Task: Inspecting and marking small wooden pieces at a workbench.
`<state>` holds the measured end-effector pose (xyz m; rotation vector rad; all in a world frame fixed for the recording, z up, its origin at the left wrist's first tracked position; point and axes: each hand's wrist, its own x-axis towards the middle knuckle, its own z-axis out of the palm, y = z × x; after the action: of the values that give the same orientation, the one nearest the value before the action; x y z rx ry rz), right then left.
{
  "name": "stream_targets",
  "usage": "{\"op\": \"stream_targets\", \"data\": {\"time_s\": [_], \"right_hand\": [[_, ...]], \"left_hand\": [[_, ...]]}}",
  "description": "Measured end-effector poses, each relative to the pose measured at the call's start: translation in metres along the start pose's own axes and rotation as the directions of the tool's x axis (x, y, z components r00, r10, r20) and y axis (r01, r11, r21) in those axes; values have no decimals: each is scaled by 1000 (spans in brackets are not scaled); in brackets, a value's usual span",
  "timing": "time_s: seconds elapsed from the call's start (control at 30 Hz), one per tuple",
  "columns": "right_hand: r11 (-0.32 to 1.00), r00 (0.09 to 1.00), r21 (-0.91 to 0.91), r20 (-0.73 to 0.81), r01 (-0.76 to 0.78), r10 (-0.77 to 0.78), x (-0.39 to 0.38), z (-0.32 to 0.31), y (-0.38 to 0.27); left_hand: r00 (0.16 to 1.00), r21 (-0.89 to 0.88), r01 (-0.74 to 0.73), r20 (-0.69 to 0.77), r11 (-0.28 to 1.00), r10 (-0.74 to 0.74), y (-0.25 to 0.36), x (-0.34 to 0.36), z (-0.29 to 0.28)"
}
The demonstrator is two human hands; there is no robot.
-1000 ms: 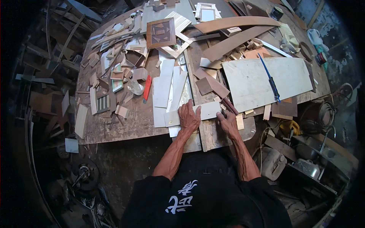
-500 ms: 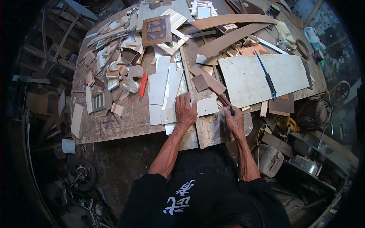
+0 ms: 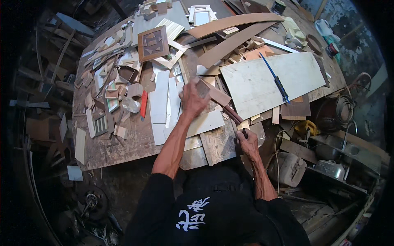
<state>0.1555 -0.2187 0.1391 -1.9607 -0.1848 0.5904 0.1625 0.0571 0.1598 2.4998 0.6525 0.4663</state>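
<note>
My left hand (image 3: 193,101) is smeared by motion beside a small dark brown wood block (image 3: 202,88); whether its fingers touch the block I cannot tell. Below its wrist a pale flat strip (image 3: 210,124) lies across a worn wooden board (image 3: 221,143) at the table's near edge. The fingers of my right hand (image 3: 248,144) are closed round a thin dark pen-like stick (image 3: 245,133), whose upper end sticks out. Just above that hand are dark reddish wooden sticks (image 3: 233,115) and a lighter brown wood piece (image 3: 220,96).
A large pale panel (image 3: 273,84) with a blue-and-black handsaw (image 3: 276,80) on it covers the right side. A red cutter (image 3: 144,104), pale strips (image 3: 159,98) and a framed wooden piece (image 3: 153,43) lie left. Curved brown boards (image 3: 236,43) lie farther back.
My left hand has lifted off the pale strip and moved away from me toward the brown block. My right hand has drawn slightly nearer, still gripping the dark stick. The view has shifted.
</note>
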Motion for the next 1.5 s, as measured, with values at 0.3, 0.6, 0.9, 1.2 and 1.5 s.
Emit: {"op": "stream_targets", "data": {"time_s": [0.3, 0.6, 0.9, 1.2, 1.5], "right_hand": [[980, 997, 187, -45, 73, -66, 28, 8, -58], [986, 985, 115, 109, 120, -133, 62, 18, -76], [800, 996, 600, 77, -7, -49, 56, 30, -76], [955, 977, 249, 98, 162, -192, 38, 38, -61], [995, 955, 96, 297, 0, -28, 6, 69, -57]], "left_hand": [[989, -373, -105, 54, 922, 135, 32, -10, -34], [921, -335, -52, 348, 941, 175, 41, -30, -49], [895, -770, 442, 415, 460, -164, 46, -61, -21], [884, -837, 458, 392, 299, -255, 36, -76, -12], [934, -136, 344, 149, 929, -324, 13, -128, -45]]}}
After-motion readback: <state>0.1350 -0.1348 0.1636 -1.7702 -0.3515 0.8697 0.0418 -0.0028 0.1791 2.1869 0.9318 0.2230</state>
